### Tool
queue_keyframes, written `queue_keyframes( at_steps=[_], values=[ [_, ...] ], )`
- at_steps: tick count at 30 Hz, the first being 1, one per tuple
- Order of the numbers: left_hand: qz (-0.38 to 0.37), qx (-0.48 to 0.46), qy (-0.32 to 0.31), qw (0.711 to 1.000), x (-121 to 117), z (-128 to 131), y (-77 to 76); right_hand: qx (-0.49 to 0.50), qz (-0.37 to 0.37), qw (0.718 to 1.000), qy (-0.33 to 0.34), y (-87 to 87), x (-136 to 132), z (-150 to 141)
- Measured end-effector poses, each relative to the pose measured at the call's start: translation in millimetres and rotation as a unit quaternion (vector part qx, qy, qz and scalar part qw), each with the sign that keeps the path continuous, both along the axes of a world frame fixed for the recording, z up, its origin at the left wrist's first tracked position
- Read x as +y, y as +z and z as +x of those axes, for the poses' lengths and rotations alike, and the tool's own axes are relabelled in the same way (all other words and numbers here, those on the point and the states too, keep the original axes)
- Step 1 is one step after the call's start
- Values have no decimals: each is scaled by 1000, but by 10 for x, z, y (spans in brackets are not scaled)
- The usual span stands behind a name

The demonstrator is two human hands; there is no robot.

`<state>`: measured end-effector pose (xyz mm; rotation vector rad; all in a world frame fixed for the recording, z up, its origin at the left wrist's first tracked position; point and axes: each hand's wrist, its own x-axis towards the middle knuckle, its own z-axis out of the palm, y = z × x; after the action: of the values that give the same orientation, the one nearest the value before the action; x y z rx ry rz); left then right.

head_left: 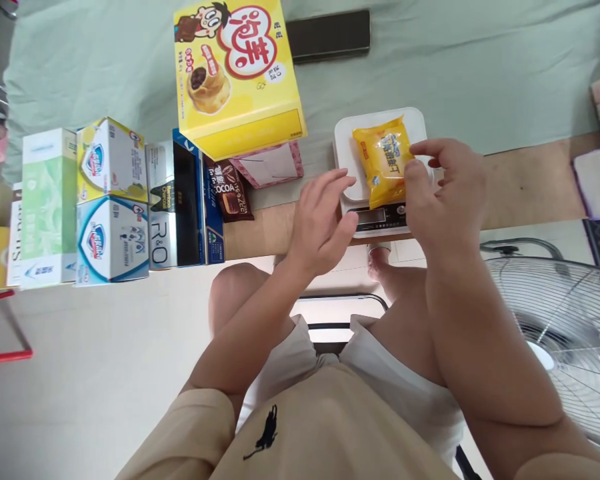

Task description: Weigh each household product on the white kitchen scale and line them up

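A pale green cloth [480, 73] covers the table, slightly wrinkled, with a bare brown strip [535, 180] along the near edge. Below lies a light tiled floor [90, 380]; a wire-caged fan [565, 320] stands at the right, and part of a red frame [5, 358] shows at the far left. Along the table's left side stand a green-and-white carton [49, 207], a yellow soap box [111, 160], a blue-and-white soap box [113, 240] and an R&O Bamboo Charcoal box [161, 240]. A brown cocoa packet [231, 193] lies near a large yellow snack box [240, 73], beyond which is a flat black rectangular object [330, 37].

The yellow snack packet [384, 163] lies on the platform of a white digital scale [345, 160], slightly tilted, its printed face up. The right hand [450, 190] is at the packet's right edge, index finger and thumb tips close together there; whether they pinch the wrapper cannot be told. The left hand [323, 217] is open, fingers extended and thumb spread, over the scale's left edge and apart from the packet; whether it touches the scale is unclear.
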<state>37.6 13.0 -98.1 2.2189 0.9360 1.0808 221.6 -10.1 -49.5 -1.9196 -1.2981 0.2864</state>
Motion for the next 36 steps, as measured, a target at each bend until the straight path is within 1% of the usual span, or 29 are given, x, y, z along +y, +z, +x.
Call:
queue_keyframes(
  at_steps=[3,5,7,11,14,17,20,23,25,28,30,32,34,36],
  values=[
    [4,60,-2,998,-27,56,-66,-13,8,1000,-5,-27,-37,19],
    [-7,94,4,996,-51,89,-76,-17,2,1000,-8,-51,-46,38],
    [-20,128,2,992,-70,110,-47,-11,-15,1000,-20,-69,-45,55],
    [-63,201,-9,977,-101,125,74,5,-43,998,-35,-84,-25,49],
    [-80,226,-11,971,-112,128,122,-9,-48,998,-33,-91,-6,31],
    [-77,222,-9,972,-109,126,105,-15,-43,998,-33,-106,8,32],
    [-71,213,-9,974,-100,115,70,-5,-14,1000,-27,-114,3,36],
    [-62,208,-23,976,-92,94,45,19,34,999,6,-101,-28,13],
    [-45,200,-46,978,-86,78,23,33,71,997,27,-86,-57,-1],
    [-18,167,-72,983,-64,56,-33,52,120,991,36,-62,-89,59],
    [-10,131,-70,989,-39,43,-82,49,153,987,9,-45,-97,179],
    [-11,88,-63,994,-11,30,-134,34,181,982,-41,-33,-103,349],
    [-28,53,-50,997,13,18,-185,26,184,980,-75,-37,-117,527],
    [-55,29,-27,998,28,7,-231,25,162,983,-81,-66,-142,673]
  ],
)
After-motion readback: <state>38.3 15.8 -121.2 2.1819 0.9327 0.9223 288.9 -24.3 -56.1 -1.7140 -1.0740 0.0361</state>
